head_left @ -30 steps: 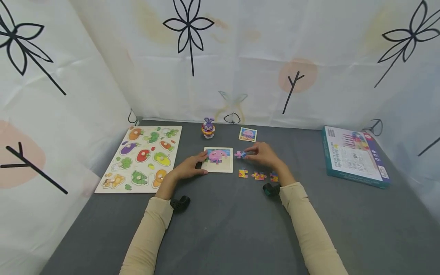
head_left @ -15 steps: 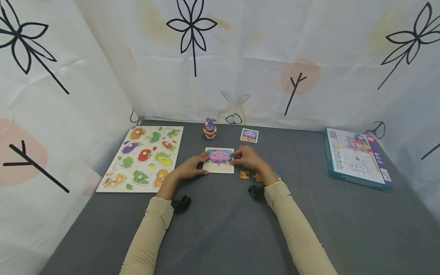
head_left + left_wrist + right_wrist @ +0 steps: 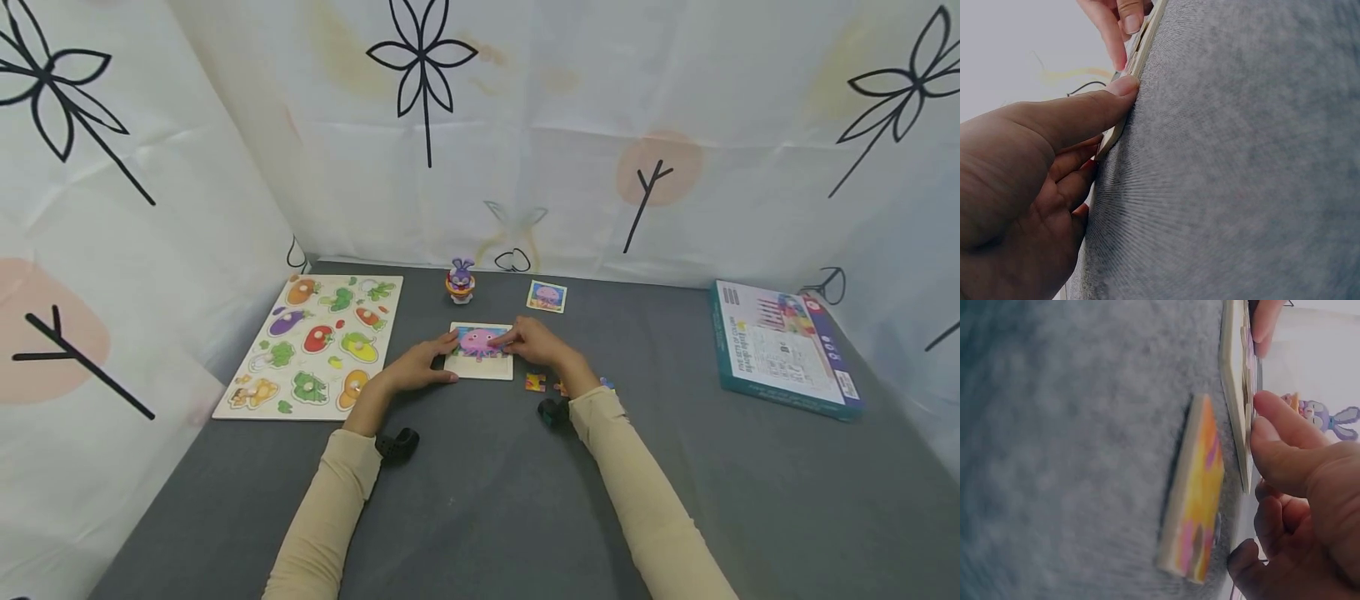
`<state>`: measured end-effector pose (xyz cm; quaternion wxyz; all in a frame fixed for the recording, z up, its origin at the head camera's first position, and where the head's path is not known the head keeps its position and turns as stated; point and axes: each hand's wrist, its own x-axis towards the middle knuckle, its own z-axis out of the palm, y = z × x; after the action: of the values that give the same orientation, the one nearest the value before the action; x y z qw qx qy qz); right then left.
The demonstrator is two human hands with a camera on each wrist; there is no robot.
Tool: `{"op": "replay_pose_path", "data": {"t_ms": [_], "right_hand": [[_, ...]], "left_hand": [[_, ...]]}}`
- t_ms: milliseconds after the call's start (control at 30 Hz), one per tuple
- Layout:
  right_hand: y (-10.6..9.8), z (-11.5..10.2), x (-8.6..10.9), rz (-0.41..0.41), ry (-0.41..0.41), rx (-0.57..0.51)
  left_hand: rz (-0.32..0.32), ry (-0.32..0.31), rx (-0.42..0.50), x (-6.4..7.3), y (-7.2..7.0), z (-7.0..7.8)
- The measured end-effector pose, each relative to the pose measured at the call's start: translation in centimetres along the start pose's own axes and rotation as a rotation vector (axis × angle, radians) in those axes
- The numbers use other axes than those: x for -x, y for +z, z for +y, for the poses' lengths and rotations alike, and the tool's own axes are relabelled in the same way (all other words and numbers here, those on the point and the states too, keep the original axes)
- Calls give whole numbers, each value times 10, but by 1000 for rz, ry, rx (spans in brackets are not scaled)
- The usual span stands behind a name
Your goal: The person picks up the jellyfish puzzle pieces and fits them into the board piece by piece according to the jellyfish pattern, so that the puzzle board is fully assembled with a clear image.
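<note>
A small wooden jigsaw tray (image 3: pixel 480 372) lies on the grey table, its upper part filled with a pink octopus picture (image 3: pixel 477 340). My left hand (image 3: pixel 414 365) grips the tray's left side; in the left wrist view its thumb (image 3: pixel 1088 114) lies along the near edge. From the right, my right hand (image 3: pixel 538 343) presses the picture with an extended index finger (image 3: pixel 1288 419), the thumb close beside it. Just right of the tray lies a loose yellow jigsaw piece (image 3: pixel 536 382), large in the right wrist view. More pieces are partly hidden under the right wrist.
A vegetable puzzle board (image 3: pixel 315 350) lies at the left. Behind the tray stand a purple rabbit figure (image 3: pixel 461 282) and a small octopus picture card (image 3: pixel 547 296). A teal-edged box (image 3: pixel 783 348) lies at the right. White patterned cloth (image 3: pixel 555 167) hangs behind the table.
My right hand carried a blue and pink jigsaw piece leftward into the tray and let it go. Its index finger has since moved further left over the picture. The left hand stays on the tray.
</note>
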<state>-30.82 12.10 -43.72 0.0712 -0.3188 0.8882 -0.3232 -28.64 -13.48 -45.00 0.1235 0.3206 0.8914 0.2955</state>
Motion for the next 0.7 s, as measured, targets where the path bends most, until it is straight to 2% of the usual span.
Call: {"op": "replay_pose_path", "data": {"t_ms": [200, 433, 700], "right_hand": [[-3, -3, -3, -16, 3, -45], [-2, -4, -4, -11, 17, -38], [3, -2, -6, 17, 81, -60]], "left_hand": [[-1, -8, 4, -1, -2, 1], [-1, 6, 9, -1, -1, -1], [-11, 9, 11, -1, 0, 0]]}}
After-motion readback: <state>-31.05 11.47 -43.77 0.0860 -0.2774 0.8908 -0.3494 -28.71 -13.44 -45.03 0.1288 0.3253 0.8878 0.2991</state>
